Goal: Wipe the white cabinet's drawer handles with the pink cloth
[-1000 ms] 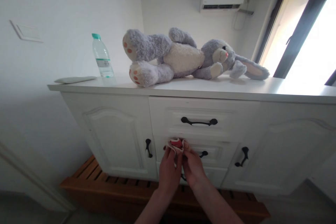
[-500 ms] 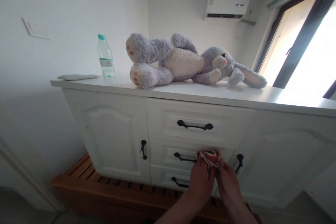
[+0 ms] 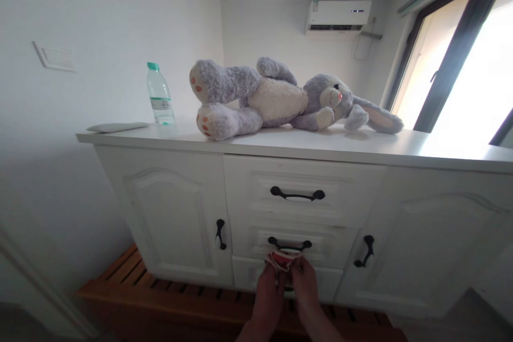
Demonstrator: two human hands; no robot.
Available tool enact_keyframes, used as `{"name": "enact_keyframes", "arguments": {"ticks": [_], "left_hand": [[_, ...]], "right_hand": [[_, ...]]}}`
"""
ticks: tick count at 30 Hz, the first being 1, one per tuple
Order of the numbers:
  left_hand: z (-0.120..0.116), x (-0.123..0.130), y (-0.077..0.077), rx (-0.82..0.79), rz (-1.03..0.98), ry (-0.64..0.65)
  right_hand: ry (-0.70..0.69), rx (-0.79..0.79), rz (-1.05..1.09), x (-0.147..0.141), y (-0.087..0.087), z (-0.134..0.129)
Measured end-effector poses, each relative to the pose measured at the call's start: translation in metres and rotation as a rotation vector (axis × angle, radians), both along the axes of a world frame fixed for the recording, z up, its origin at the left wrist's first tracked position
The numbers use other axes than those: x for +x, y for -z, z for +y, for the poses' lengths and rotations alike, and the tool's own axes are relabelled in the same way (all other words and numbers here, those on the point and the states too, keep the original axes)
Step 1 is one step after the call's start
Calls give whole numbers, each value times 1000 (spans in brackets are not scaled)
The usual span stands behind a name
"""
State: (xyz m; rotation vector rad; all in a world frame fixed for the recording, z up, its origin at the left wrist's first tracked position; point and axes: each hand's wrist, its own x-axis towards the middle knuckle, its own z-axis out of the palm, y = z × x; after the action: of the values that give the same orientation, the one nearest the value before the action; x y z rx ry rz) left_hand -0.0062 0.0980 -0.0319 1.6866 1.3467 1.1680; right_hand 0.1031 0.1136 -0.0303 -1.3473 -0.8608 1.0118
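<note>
**Cloth held before the drawers**

My left hand (image 3: pixel 267 294) and right hand (image 3: pixel 305 288) meet low in front of the cabinet (image 3: pixel 168 208), fingers pinched shut on one small red-and-white cloth (image 3: pixel 284 259) just under the middle drawer handle (image 3: pixel 289 245). All three drawers look closed. On the surface: one plush rabbit (image 3: pixel 280 99), one bottle (image 3: pixel 159 94).

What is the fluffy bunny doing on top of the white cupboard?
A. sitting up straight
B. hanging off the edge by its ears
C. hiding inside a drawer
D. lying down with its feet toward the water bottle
D: the bunny lies stretched along the cupboard top, its pink-padded feet pointing toward the water bottle and its long ears trailing toward the window side.
</note>
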Motion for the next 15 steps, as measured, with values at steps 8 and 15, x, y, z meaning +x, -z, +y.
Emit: {"name": "enact_keyframes", "arguments": {"ticks": [8, 15], "left_hand": [[4, -81, -6, 62, 86, -246], [15, -89, -51, 273, 208, -388]], "right_hand": [[-105, 59, 139, -92, -4, 18], [-176, 121, 389, -107, -75, 8]]}}
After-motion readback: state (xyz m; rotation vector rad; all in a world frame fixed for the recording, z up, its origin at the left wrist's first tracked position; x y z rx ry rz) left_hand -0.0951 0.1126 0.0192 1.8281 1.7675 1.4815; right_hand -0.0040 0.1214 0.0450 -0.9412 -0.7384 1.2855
